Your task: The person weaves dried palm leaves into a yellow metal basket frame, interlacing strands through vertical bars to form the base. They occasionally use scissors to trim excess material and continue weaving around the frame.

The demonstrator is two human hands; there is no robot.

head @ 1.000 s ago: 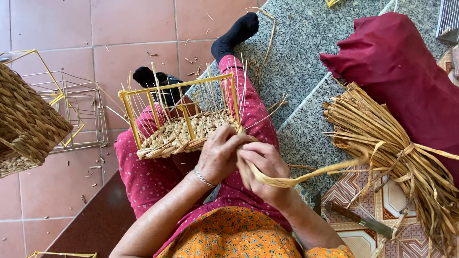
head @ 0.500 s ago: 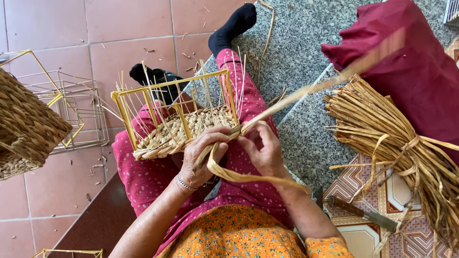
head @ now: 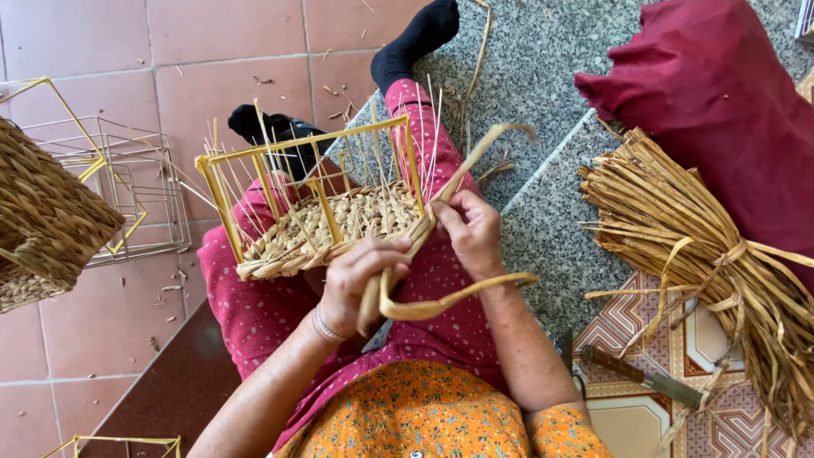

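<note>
While the tiled floor (head: 110, 339) spreads terracotta and smooth under everything, the half-woven basket (head: 326, 225) sits on the person's lap and serves as the landmark here. To its right, well apart, a dark red cloth bundle (head: 721, 93) lies soft and rumpled on the speckled stone step (head: 543, 220), and below that a tied sheaf of dry reeds (head: 704, 254) fans out, flat, pale gold and papery. To the basket's left a finished woven basket (head: 42, 220) shows a tight braided wall, with bare wire frames (head: 136, 187) between the two.

The basket itself is a yellow wire frame (head: 314, 144), rigid and boxy, with thin upright stakes and a low band of braided weave around its base. It looks light and stiff at the frame, so the rails seem the safest place to grip; the stakes would likely bend or snap.

At its near edge the left hand (head: 360, 284) is closed around a flat reed strand (head: 441, 301), and the right hand (head: 471, 233) pinches the same strand against the woven rim. The strand loops springily below the hands and arcs up past the basket's right corner; it appears pliable yet liable to crease, best held close to the weave.

A knife (head: 644, 377) lies on the patterned mat (head: 729, 424), lower right of the basket.
</note>
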